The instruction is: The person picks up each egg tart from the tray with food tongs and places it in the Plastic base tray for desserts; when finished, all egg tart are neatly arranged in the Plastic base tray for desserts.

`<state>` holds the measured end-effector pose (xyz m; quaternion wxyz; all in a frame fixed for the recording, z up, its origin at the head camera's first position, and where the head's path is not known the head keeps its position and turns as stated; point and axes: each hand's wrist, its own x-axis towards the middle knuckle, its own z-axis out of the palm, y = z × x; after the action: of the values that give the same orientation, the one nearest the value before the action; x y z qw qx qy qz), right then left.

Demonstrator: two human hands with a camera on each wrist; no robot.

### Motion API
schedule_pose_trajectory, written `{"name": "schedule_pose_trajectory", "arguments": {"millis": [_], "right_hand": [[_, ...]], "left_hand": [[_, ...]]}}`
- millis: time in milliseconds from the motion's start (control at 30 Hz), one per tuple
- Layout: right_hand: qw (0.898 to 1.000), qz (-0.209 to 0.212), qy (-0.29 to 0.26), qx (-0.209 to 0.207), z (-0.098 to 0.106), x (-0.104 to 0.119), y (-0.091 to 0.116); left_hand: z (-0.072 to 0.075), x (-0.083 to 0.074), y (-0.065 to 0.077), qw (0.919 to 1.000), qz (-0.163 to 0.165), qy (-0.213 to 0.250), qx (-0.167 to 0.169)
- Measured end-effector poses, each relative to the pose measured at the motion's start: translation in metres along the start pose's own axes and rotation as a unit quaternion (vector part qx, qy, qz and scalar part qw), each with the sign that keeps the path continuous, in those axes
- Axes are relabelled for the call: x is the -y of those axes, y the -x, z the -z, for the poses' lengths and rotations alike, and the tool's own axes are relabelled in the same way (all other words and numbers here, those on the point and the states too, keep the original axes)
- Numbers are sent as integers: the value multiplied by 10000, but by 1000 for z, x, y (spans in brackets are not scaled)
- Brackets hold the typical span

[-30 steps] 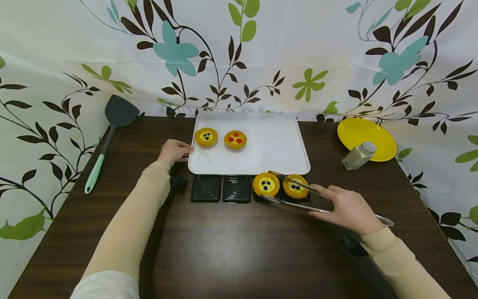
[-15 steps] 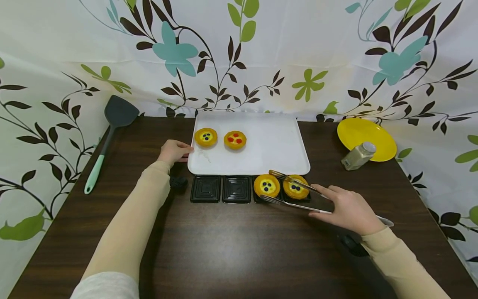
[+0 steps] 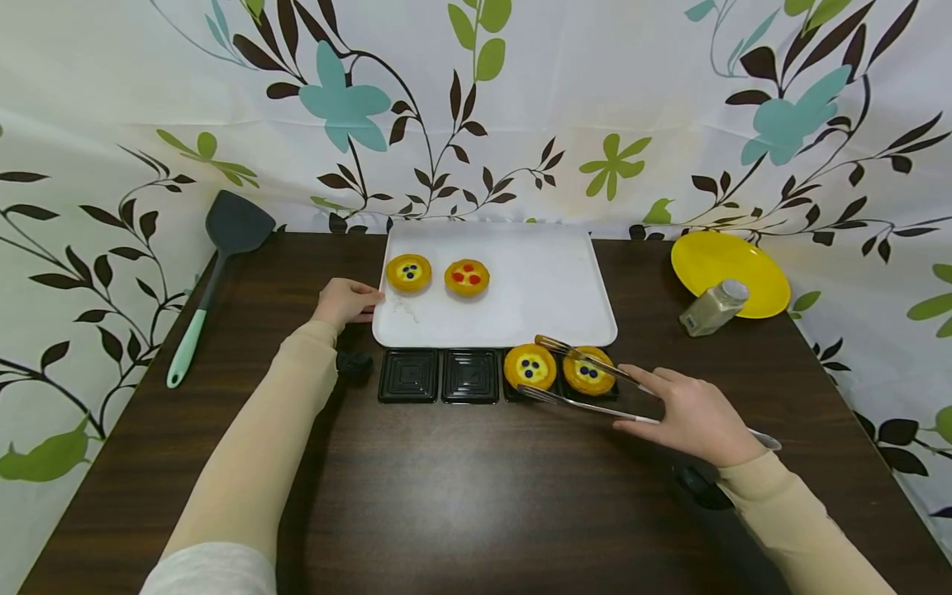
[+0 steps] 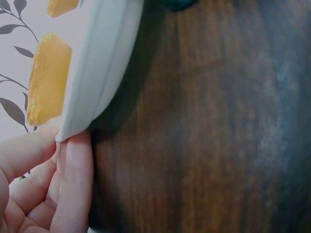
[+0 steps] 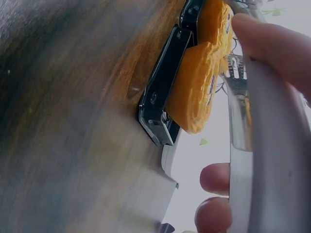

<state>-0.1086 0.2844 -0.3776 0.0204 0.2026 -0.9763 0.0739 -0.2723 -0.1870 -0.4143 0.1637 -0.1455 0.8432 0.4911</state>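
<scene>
My left hand (image 3: 344,302) pinches the left edge of a white tray (image 3: 543,289) between thumb and fingers; the left wrist view shows this grip on the rim (image 4: 90,97) closely. On the tray lie a blueberry-topped tart (image 3: 408,273) and a red-topped tart (image 3: 467,278). My right hand (image 3: 695,413) holds metal tongs (image 3: 606,410), thumb on one arm and fingers on the other. The tong tips straddle a blueberry tart (image 3: 530,368) in a black square holder; whether they touch it, I cannot tell. Another blueberry tart (image 3: 587,372) sits in the rightmost holder, under the upper tong arm.
Two black holders, one (image 3: 408,376) and its neighbour (image 3: 471,377), stand without tarts along the tray's front. A dark spatula with a mint handle (image 3: 188,347) lies at the left. A yellow plate (image 3: 754,277) and a shaker jar (image 3: 714,309) are at the right.
</scene>
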Motion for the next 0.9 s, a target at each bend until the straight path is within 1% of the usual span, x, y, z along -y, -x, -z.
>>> {"name": "schedule_pose_trajectory", "arguments": {"millis": [200, 367, 500, 667, 767, 900], "right_hand": [[9995, -39, -303, -111, 1, -2, -4], [9984, -48, -524, -209, 3, -3, -18], [9982, -14, -533, -257, 5, -3, -37], [9980, 174, -497, -336, 8, -1, -66], [9982, 216, -529, -192, 9, 0, -84], [9982, 128, -586, 84, 8, 1, -106]], "left_hand": [[0, 0, 0, 10000, 29, -32, 20], [0, -2, 2, 10000, 29, -22, -7], [0, -3, 6, 10000, -43, 47, -11], [2, -4, 11, 9999, -101, 79, -29], [2, -4, 13, 9999, -111, 81, -52], [0, -5, 13, 9998, -133, 105, -54]]}}
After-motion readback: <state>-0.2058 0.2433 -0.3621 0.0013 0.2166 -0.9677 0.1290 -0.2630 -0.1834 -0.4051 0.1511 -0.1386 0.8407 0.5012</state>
